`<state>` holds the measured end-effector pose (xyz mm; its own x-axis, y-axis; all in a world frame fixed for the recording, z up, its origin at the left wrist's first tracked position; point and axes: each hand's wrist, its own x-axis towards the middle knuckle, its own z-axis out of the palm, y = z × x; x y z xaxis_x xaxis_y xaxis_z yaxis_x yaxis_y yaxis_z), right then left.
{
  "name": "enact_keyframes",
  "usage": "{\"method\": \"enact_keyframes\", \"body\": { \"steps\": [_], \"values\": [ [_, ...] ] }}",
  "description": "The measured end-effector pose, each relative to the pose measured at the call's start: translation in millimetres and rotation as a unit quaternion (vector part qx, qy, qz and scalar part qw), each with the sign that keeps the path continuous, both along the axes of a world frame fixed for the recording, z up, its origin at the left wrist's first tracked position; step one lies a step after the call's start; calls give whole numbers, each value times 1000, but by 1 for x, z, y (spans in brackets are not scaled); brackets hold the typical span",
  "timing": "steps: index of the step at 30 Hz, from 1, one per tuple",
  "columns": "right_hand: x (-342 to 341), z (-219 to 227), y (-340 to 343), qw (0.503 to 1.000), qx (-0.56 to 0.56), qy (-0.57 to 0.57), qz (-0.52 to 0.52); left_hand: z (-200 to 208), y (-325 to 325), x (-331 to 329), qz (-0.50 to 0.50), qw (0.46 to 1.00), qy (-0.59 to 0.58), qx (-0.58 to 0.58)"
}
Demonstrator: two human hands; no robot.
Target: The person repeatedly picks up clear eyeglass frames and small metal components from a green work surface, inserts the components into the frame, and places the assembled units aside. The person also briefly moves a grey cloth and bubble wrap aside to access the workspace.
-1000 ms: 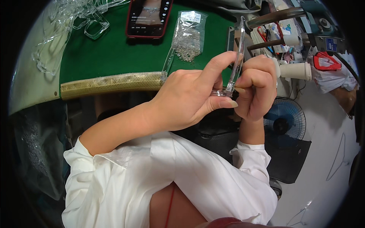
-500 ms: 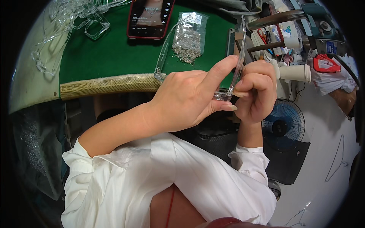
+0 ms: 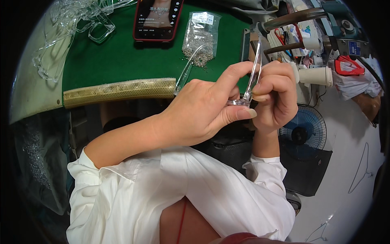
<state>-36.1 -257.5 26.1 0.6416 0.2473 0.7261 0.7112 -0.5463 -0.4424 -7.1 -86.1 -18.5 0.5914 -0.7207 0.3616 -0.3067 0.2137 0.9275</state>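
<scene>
Far left, below the table: a clear plastic bag (image 3: 36,162), shiny small contents, too blurred to sort. Above it, at the table's far left corner, a tangle of clear spectacle frames (image 3: 99,30), arms crossing; pulling one would likely drag its neighbours along.

Next, the green mat (image 3: 109,63), its near edge partly trimmed by a gold mesh strip (image 3: 122,92). Phone (image 3: 156,28) at the back, screen lit (a likely pull on the eyes during fine work). Just right of it, a small clear packet (image 3: 199,34) with tiny metallic bits (image 3: 202,61) bunched at its lower end, some apparently loose on the mat. A low sweep of the frame's left arm could scatter them.

Centre: left hand (image 3: 193,107) pinches the front of one clear spectacle frame (image 3: 254,73) between thumb and fingers, index reaching up to its right arm. The piece hangs in the air at the table's near edge, both arms unfolded and pointing away from the body.

Right hand (image 3: 278,95): fingers curled, thumb tip close by the right hinge; cannot tell whether anything small sits in that grip. Anything dropped here would probably miss the mat and reach the floor. Sideways force on the upright arm could strain the hinge.
</scene>
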Motion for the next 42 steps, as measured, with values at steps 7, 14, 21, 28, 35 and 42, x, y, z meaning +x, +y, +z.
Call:
{"method": "enact_keyframes", "body": {
  "steps": [7,14,21,28,35,42],
  "values": [
    [-2,1,0,999,21,35,-5,0,1,1,5,1000,1,-4],
    [-3,0,2,998,25,58,-21,-3,0,4,75,992,-99,20],
    [-4,-6,5,997,51,52,-31,-5,-1,3,58,995,-84,-3],
    [-4,-4,4,995,85,48,-12,-2,-3,2,-19,998,38,-43],
    [-4,-2,2,997,67,48,-9,-3,-2,3,-16,999,22,-36],
    [-5,-4,6,983,151,102,-8,-5,-2,6,1,999,-8,-31]
  ]
}}
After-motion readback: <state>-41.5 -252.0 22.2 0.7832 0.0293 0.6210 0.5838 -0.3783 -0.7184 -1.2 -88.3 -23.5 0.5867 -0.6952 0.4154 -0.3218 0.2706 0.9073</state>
